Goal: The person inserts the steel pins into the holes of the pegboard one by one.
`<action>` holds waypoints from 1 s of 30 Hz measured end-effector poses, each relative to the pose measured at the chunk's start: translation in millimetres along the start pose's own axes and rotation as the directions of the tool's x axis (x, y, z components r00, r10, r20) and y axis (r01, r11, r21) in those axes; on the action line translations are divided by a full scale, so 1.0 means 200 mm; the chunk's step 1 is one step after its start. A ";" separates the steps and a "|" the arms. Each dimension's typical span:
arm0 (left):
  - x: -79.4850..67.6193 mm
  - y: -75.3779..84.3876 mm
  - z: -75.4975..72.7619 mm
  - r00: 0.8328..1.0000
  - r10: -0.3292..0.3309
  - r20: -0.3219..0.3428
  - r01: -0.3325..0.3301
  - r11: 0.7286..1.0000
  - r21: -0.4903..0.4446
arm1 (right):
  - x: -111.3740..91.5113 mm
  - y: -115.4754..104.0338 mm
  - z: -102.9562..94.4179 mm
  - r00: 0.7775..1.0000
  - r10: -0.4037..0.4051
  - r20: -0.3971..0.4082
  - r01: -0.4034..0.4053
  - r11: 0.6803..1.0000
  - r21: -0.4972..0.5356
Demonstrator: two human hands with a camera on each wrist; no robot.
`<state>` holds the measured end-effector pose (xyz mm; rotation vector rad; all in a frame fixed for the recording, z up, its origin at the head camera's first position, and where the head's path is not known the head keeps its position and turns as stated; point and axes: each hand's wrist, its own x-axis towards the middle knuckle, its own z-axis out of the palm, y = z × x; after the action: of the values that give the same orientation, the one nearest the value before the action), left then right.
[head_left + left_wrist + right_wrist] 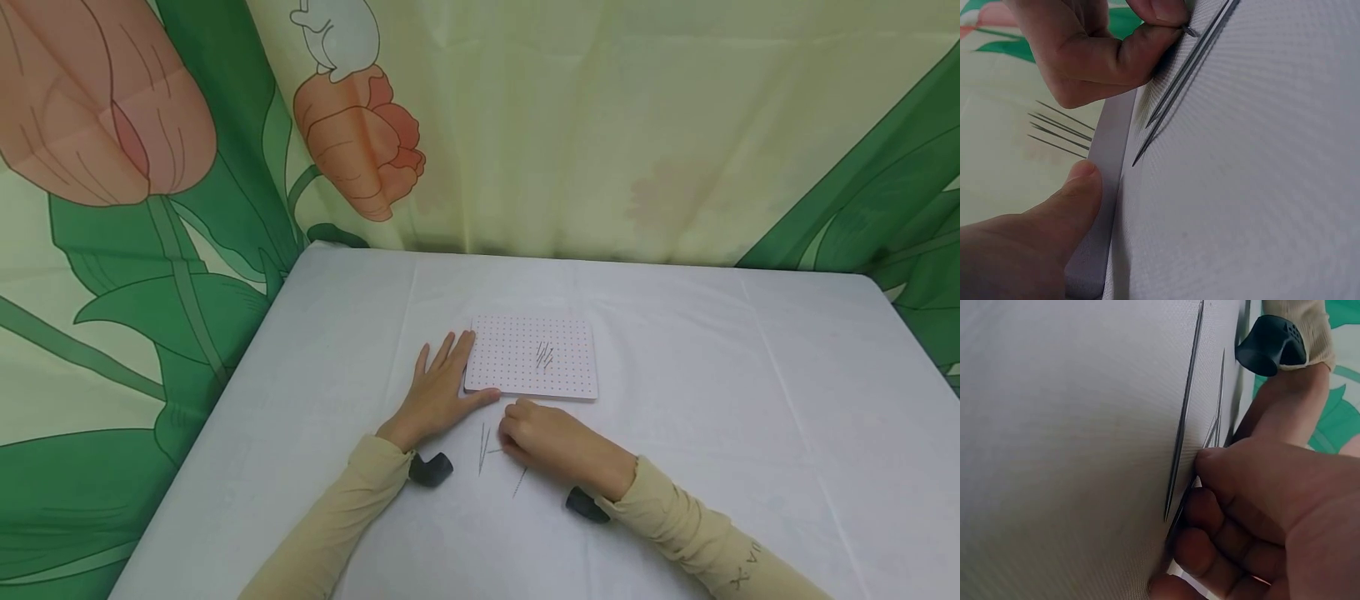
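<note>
Here's the right hand (558,440) pinching a needle (1190,30) at the cloth (697,383), two loose needles (482,450) just to its left, another needle (519,483) on its near side! Left hand (435,392), spread and empty, thumbs the board (502,358) beyond it. A light, level lift should best clear the neighbours.
</note>
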<state>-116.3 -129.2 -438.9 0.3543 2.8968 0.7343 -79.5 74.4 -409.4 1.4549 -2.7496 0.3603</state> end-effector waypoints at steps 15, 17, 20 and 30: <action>0.00 0.00 0.00 1.000 0.005 0.003 -0.005 1.000 0.002 | -0.01 0.01 0.01 0.999 -0.032 -0.043 0.030 0.998 -0.046; 0.00 0.00 0.00 1.000 0.004 0.002 -0.004 1.000 0.005 | -0.02 0.01 0.01 0.997 -0.043 -0.066 0.040 0.998 -0.041; 0.00 0.00 0.00 1.000 0.006 0.000 -0.006 1.000 0.012 | -0.03 0.02 0.00 0.991 -0.083 -0.107 0.079 0.996 -0.049; 0.00 0.00 0.00 1.000 0.006 0.006 -0.007 1.000 0.010 | -0.04 0.05 -0.01 0.962 -0.123 -0.244 0.131 0.991 0.014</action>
<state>-116.4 -129.1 -438.3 0.3666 2.8959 0.7193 -82.7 86.2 -409.8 1.4743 -2.4573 0.5390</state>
